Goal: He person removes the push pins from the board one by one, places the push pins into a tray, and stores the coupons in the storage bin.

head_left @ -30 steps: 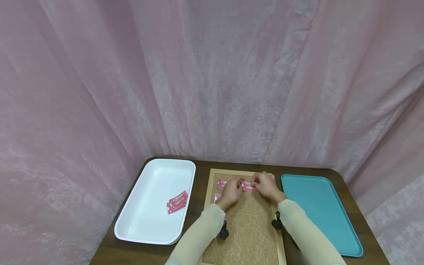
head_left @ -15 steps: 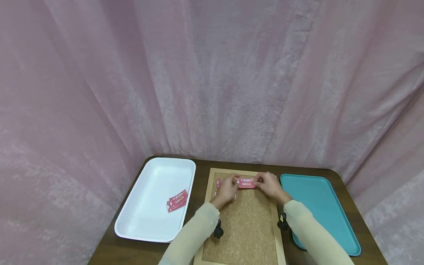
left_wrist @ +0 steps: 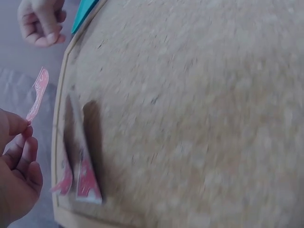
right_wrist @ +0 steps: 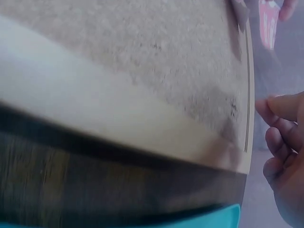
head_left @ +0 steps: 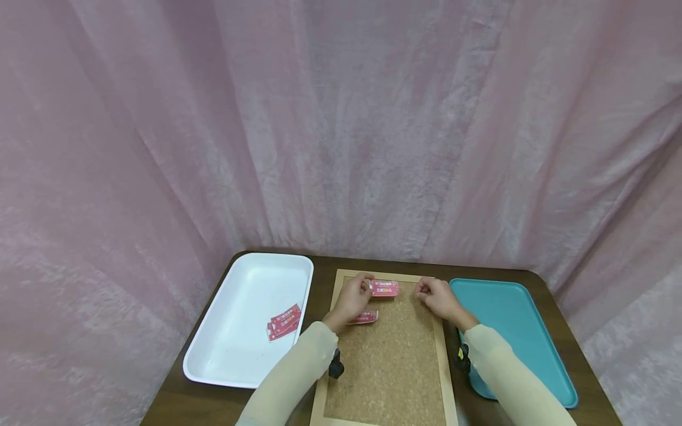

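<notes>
Between its thumb and fingers, my left hand [head_left: 350, 302] pinches one end of a pink paper coupon [head_left: 385, 288] over the upper part of the framed corkboard [head_left: 394, 361]. The held coupon [left_wrist: 39, 95] looks curved and lifted off the cork in the left wrist view. Another pink coupon [head_left: 365, 317] lies on the board just below, partly behind the left hand. Two coupons on the cork show near the board's corner in the left wrist view. My right hand [right_wrist: 287, 142] hovers by the upper right frame, fingers loosely curled, with nothing visible in them.
Left of the board stands a white tray [head_left: 234, 331] holding overlapping pink coupons [head_left: 284, 322]. A teal tray [head_left: 511, 319] sits to the right, partly under the right forearm. All rest on a dark wooden table [head_left: 330, 264] before a pink curtain [head_left: 341, 148].
The right hand has let go of the coupon's right end and moved slightly right. The left hand has carried the coupon left, uncovering more of the coupon below.
</notes>
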A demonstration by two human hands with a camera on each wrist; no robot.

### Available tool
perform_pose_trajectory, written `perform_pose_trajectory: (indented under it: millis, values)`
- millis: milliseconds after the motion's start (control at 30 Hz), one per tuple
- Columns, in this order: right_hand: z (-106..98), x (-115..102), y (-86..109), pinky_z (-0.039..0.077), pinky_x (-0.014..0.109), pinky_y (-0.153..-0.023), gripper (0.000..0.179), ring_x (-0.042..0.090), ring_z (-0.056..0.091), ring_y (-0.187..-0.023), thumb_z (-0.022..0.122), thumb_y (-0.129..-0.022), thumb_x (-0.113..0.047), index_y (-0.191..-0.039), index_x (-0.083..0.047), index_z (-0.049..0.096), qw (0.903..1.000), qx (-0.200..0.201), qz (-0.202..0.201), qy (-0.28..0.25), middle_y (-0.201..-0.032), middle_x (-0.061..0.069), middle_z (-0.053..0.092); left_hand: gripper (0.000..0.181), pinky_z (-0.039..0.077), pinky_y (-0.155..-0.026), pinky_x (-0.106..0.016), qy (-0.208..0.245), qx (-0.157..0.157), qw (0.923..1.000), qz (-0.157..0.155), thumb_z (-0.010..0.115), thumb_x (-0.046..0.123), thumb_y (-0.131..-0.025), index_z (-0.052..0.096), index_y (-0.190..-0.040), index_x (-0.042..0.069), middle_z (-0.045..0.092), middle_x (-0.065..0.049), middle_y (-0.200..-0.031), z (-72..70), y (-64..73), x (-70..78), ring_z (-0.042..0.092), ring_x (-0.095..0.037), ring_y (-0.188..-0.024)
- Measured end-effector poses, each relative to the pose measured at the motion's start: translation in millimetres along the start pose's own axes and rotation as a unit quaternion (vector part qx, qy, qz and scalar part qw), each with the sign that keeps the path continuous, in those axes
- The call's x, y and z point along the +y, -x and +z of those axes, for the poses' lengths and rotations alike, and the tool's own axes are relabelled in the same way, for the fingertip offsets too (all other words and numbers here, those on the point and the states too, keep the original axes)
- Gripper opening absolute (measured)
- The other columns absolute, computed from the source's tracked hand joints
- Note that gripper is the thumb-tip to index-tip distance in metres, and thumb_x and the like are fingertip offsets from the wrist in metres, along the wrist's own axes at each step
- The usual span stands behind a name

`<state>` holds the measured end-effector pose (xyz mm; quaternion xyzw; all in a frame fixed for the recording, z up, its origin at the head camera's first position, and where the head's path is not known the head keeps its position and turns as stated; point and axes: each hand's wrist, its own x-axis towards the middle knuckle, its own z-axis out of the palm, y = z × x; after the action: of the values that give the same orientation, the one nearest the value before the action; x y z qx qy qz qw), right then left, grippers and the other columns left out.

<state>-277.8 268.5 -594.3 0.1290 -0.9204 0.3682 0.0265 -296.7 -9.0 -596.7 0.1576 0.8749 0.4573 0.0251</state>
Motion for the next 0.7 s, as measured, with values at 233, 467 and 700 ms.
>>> perform_pose_trajectory:
  millis: [233, 467, 700]
  values:
    - [-11, 11, 8.2, 0.048, 0.027, -0.065, 0.005, 0.010, 0.057, -0.071, 0.072, -0.095, 0.002, -0.093, -0.002, 0.075, 0.9999, -0.005, -0.012, -0.007, -0.085, 0.009, 0.073, 0.034, 0.043, -0.059, -0.022, -0.040, 0.035, 0.9985, 0.014, 0.063, 0.000, -0.098, 0.067, -0.132, 0.007, 0.064, -0.001, -0.087, -20.2, 0.7, -3.7, 0.050, -0.004, -0.063]
    - [-23, 17, 13.8, 0.051, 0.025, -0.065, 0.005, 0.012, 0.063, -0.075, 0.073, -0.095, 0.002, -0.098, 0.003, 0.077, 0.9995, 0.006, 0.011, -0.028, -0.090, 0.013, 0.076, 0.033, 0.046, -0.059, -0.023, -0.035, 0.039, 0.9985, 0.017, 0.063, 0.004, -0.100, 0.067, -0.133, 0.008, 0.067, 0.000, -0.087, -28.3, 6.4, -4.8, 0.052, -0.004, -0.062]
    - [-32, 19, 19.9, 0.055, 0.030, -0.069, 0.009, 0.018, 0.068, -0.082, 0.072, -0.096, -0.001, -0.104, 0.004, 0.076, 0.9996, 0.004, 0.025, -0.010, -0.093, 0.010, 0.077, 0.034, 0.045, -0.059, -0.023, -0.026, 0.049, 0.9984, 0.009, 0.064, 0.001, -0.099, 0.067, -0.133, 0.008, 0.066, -0.001, -0.088, -33.4, 13.6, -4.9, 0.053, -0.005, -0.065]
